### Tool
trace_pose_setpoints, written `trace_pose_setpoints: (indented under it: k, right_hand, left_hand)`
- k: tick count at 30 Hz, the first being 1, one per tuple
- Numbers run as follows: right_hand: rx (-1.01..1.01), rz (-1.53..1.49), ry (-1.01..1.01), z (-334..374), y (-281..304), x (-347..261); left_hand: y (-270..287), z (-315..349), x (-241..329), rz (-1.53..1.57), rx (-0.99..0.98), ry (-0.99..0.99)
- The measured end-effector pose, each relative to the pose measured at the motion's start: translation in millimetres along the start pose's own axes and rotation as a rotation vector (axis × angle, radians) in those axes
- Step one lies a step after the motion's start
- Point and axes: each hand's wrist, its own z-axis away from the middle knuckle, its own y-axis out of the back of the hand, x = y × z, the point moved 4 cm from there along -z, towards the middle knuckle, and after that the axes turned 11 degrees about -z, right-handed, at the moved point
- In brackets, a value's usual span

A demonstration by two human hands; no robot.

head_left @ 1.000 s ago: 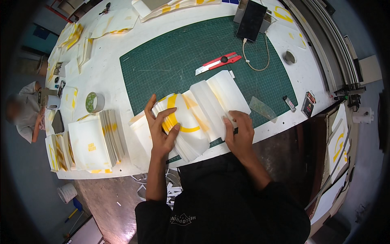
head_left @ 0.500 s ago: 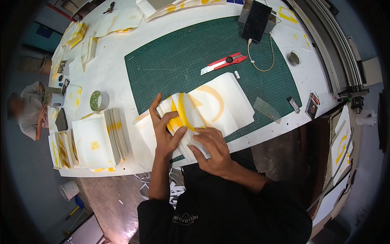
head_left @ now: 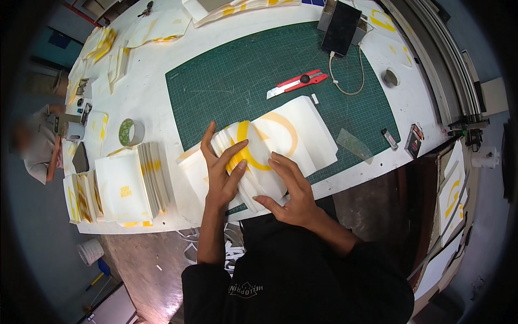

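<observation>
Currently my left hand [head_left: 218, 181] lies over the folded white-and-yellow sheets [head_left: 260, 148], though I cannot tell whether it grips; my right hand [head_left: 297, 198] touches them, thumb and fingers apart. They sit by the cutting mat's [head_left: 216, 110] near edge, close to the worktop's [head_left: 356, 179] rim. Beyond, mat stretches toward a red cutter [head_left: 297, 83]. A white bucket [head_left: 90, 251], contents unclear, stands below.

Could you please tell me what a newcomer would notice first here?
Probably the large green cutting mat at upper centre, with a red utility knife lying on it. At the mat's near edge, the left hand and right hand touch a folded stack of yellow-printed white sheets.
</observation>
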Motion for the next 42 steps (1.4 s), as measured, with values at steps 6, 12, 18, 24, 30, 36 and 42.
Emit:
trace_pose_setpoints:
  k: [6, 12, 18, 24, 30, 36, 42]
  right_hand:
    - [-0.059, -0.082, -0.027, -6.0, -4.6, -2.3]
    - [-0.239, 0.021, 0.014, -0.7, -15.2, -4.0]
    - [-0.240, 0.091, -0.018, 6.6, -12.8, -0.8]
    - [-0.281, 0.020, -0.052, 10.8, -3.0, 5.3]
    - [-0.319, 0.242, 0.008, 15.0, -23.0, -5.5]
    - [-0.280, 0.159, 0.012, 7.8, 5.9, -4.5]
    - [0.499, 0.577, -0.147, 4.1, 87.4, 39.6]
  left_hand:
    - [-2.0, 2.2, -4.8, 0.078, 0.030, 0.030]
    - [-2.6, 2.5, -4.5, 0.028, 0.074, -0.021]
    - [-1.8, 2.3, -1.9, -0.041, 0.052, -0.046]
    - [-3.1, 0.7, -2.8, 0.017, 0.064, 0.018]
    - [-1.9, 4.1, -9.5, 0.008, 0.073, -0.066]
    - [-1.6, 2.1, -3.8, -0.012, 0.084, -0.037]
    - [-2.0, 2.5, -7.1, -0.064, 0.085, -0.006]
